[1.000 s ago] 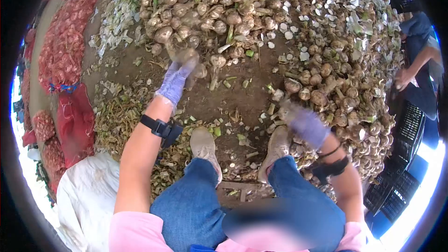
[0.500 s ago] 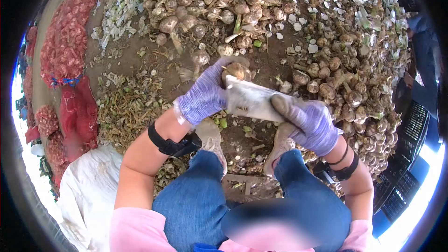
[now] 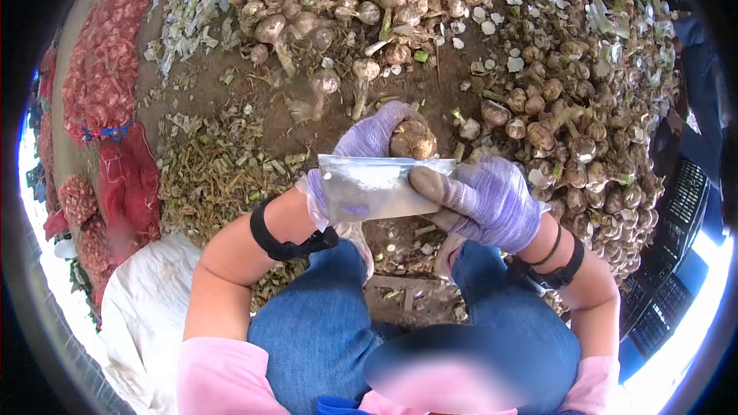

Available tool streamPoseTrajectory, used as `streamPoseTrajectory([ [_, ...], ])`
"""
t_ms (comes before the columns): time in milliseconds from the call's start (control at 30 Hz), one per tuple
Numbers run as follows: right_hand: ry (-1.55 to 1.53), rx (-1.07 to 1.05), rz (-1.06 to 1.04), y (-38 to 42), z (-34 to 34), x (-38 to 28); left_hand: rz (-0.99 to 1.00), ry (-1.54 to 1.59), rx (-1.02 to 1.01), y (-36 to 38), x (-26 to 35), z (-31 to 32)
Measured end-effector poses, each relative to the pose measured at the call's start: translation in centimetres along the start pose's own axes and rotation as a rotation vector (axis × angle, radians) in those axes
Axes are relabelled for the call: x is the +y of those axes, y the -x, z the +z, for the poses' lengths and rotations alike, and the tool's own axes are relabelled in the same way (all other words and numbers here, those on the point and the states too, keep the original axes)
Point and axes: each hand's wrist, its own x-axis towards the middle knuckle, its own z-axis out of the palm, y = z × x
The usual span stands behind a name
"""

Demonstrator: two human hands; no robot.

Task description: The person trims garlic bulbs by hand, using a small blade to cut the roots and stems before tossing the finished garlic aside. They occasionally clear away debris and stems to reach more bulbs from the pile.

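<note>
Bulb [image 3: 413,140] is seated in the left hand [image 3: 367,134], which is closed around its left side in a purple glove. The right side of the bulb, facing the right hand [image 3: 500,200], is exposed. The right hand, gloved likewise, grips the right end of a broad metal blade [image 3: 369,192]; one digit with a dark tip [image 3: 434,184] lies flat on the near face. The blade extends leftward from the right hand, crosses in front of the left hand and hides part of its wrist side. Its upper edge runs just below the bulb; contact between the two cannot be determined.

Two stemmed bulbs [image 3: 364,75] lie just beyond the left hand. Farther ahead of that hand is the far heap [image 3: 338,0], with stems attached to some of its bulbs. The side heap [image 3: 580,138] starts near the right hand and spreads to its right. Trimmings [image 3: 215,184] cover the ground left of the left hand. Well apart on that same side are a filled net sack [image 3: 108,54], a red bag [image 3: 127,184] and a white sack [image 3: 150,288]. Black crates [image 3: 684,200] stand well to the right of the right hand.
</note>
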Motion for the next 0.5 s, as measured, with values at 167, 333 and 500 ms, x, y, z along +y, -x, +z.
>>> streamPoseTrajectory([
  [167, -0.232, 0.086, 0.601, 7.0, 3.7, 6.3, 0.499, -0.767, 0.048, 1.1, 0.1, 0.5],
  [333, -0.379, -0.025, 0.767, 7.9, 1.5, 5.0, 0.338, -0.652, -0.087, 0.7, -1.6, -0.6],
  [500, -0.655, -0.153, 0.659, 4.8, -1.7, 2.0, 0.618, -0.745, -0.38, -0.4, -2.4, -2.3],
])
